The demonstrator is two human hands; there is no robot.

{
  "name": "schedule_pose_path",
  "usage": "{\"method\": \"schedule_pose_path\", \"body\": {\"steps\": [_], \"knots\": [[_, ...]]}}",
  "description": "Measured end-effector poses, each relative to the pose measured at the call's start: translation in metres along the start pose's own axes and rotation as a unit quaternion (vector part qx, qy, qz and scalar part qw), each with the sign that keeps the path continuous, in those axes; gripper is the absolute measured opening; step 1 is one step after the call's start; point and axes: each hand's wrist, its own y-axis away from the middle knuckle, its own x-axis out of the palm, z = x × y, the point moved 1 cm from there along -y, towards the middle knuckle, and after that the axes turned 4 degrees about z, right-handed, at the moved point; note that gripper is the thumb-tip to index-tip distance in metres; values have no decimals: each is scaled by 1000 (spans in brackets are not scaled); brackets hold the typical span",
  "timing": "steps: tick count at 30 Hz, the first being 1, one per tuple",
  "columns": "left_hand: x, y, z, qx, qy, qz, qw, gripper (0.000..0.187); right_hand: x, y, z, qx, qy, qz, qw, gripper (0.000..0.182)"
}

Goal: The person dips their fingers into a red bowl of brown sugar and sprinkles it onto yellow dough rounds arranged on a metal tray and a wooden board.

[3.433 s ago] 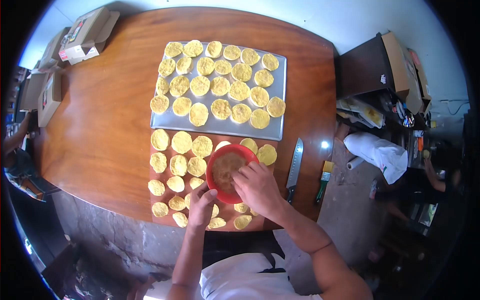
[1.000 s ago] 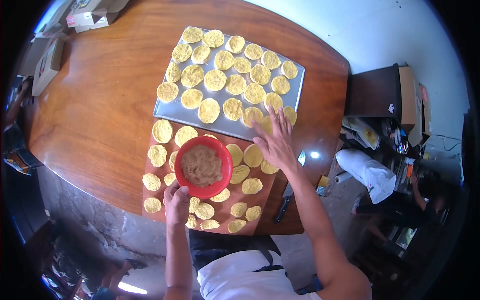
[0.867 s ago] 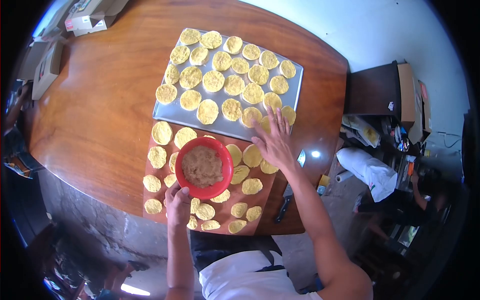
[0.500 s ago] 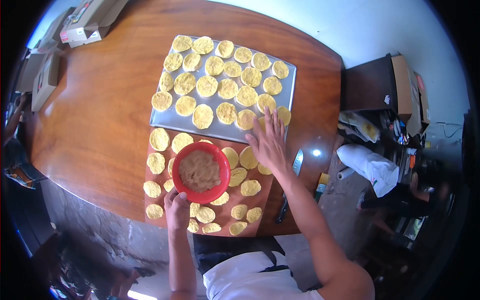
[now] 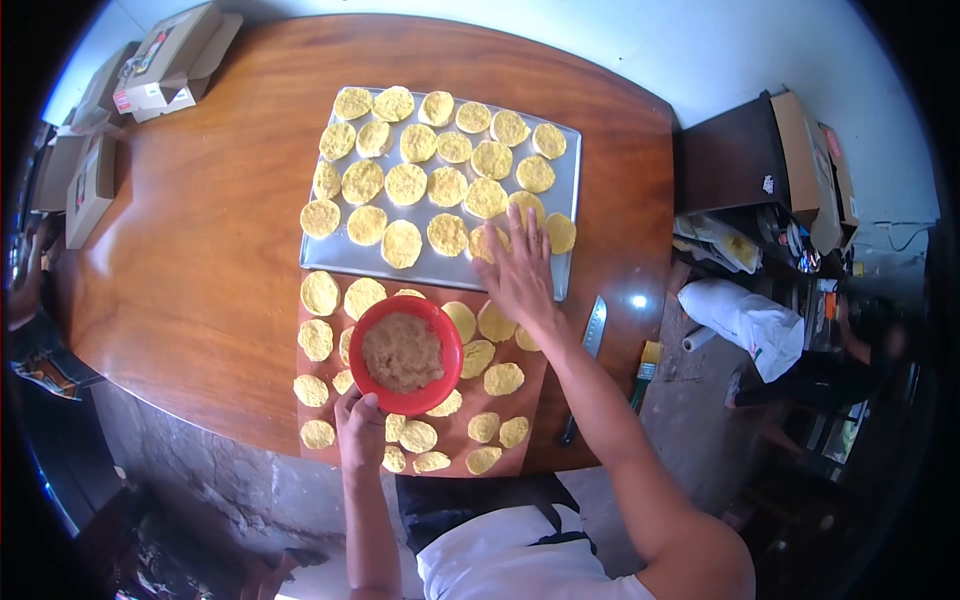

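My left hand [image 5: 360, 425] grips the near left edge of a red bowl [image 5: 456, 352], thumb over the rim. Loose light-brown, grainy powder [image 5: 402, 350] fills much of it. The bowl is over a reddish-brown board [image 5: 527, 400] bearing several yellow dough rounds and hides some of them. Fingers spread, my right hand [image 5: 522, 272] reaches over the near right part of a metal baking tray [image 5: 430, 271]. Its fingertips overlap a yellow round [image 5: 526, 206] and another round [image 5: 482, 244]. Rows of similar rounds cover the tray, several with a brownish dusting.
Right of the board lie a knife [image 5: 595, 325], partly behind my forearm, and a brush [image 5: 646, 368]. Cardboard boxes [image 5: 165, 65] stand on the far left of the wooden table [image 5: 220, 250]. Another person [image 5: 858, 348] is at the right, beside a white bundle [image 5: 740, 315].
My right hand has shifted left over the tray, its fingers now overlapping a neighbouring round. The bowl stays in my left hand, slightly lower in view. The whole view has shifted a little.
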Motion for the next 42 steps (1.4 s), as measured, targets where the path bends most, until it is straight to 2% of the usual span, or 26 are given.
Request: {"method": "schedule_pose_path", "body": {"steps": [2, 8, 10, 14, 20, 23, 25, 27, 31, 35, 37, 42], "knots": [[-3, 0, 1, -3, 3, 1, 1000, 49, -4, 1, -4, 1, 8, 17, 1000, 60], [-7, 1, 0, -5, 14, 0, 1000, 49, -15, 7, -2, 7, -10, -27, 1000, 47], [-7, 1, -1, -5, 8, -8, 1000, 49, -21, -5, -1, -5, -52, -78, 996, 46], [-9, 1, -2, -9, 13, -5, 1000, 50, -26, -58, 4, -10, -9, -106, 994, 45], [-25, 6, -8, -13, 0, -10, 1000, 44, -4, -124, 3, -16, 24, -79, 996, 52], [-34, 4, -11, -7, 21, -9, 1000, 43, 1, -134, 9, -3, 55, 15, 998, 54], [-37, 4, -13, 1, 22, -31, 999, 50, 10, -139, 4, 10, 57, 3, 998, 56], [-36, 2, -18, 4, 24, -38, 999, 49, 13, -141, 0, 35, 64, -14, 997, 58], [-46, 0, -18, 4, 31, -49, 998, 49, 12, -131, 3, -8, 84, -23, 996, 56], [-49, -3, -19, -4, 32, -49, 998, 49, 10, -129, 2, 0, 83, -40, 996, 55], [-49, -3, -18, -8, 32, -51, 998, 50, 6, -123, 9, -51, 73, -46, 995, 54], [-39, -8, -23, -7, 28, -38, 999, 52, 5, -133, 7, -11, 48, -39, 998, 54]]}}
